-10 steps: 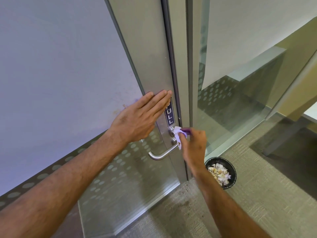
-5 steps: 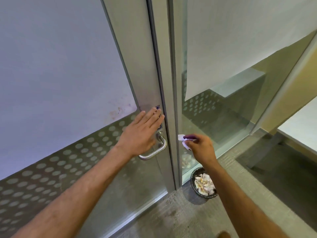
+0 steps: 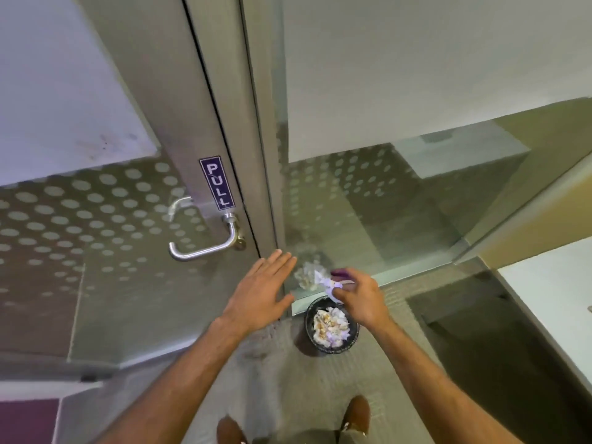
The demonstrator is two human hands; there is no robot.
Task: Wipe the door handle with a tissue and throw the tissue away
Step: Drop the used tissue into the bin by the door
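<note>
A silver lever door handle sticks out of the metal door frame, under a dark PULL sign. My right hand pinches a crumpled white tissue together with something purple, just above a black round bin full of used tissues. My left hand hovers flat with fingers spread, below and to the right of the handle, touching nothing.
The glass door with a dotted frosted band fills the left. A fixed glass panel stands right of the frame. Grey carpet lies underfoot, with my two brown shoes at the bottom edge. A white table edge is at the right.
My left hand has come off the door and dropped below the handle. My right hand has carried the tissue away from the handle, down and right to just over the bin.
</note>
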